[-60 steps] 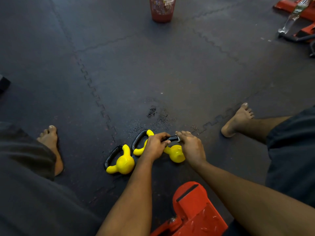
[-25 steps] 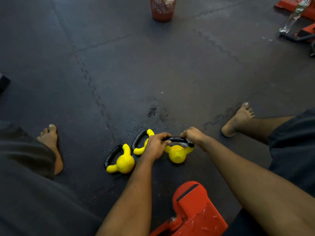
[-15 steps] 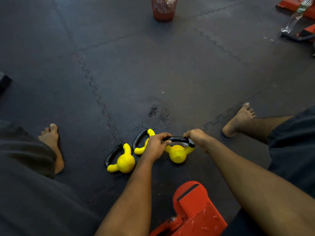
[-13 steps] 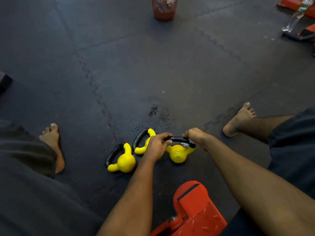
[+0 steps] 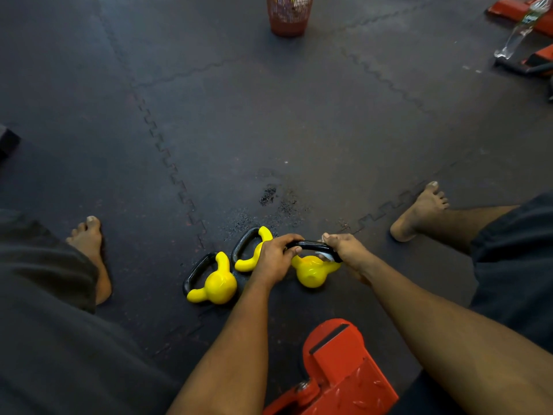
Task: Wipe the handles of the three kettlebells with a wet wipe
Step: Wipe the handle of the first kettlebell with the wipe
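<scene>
Three yellow kettlebells with black handles sit on the dark floor mat between my feet. The left kettlebell and the middle kettlebell lie tipped over. The right kettlebell stands upright. My left hand grips the left end of its black handle. My right hand pinches a white wet wipe against the handle's right end. Most of the wipe is hidden under my fingers.
A red metal equipment part lies close in front of me. A red mesh bin stands at the far centre. A plastic bottle and red equipment are at the far right. My bare feet flank the kettlebells.
My right hand has slid with the wipe from the handle's middle to its right end and down its side. My left hand has kept its hold.
</scene>
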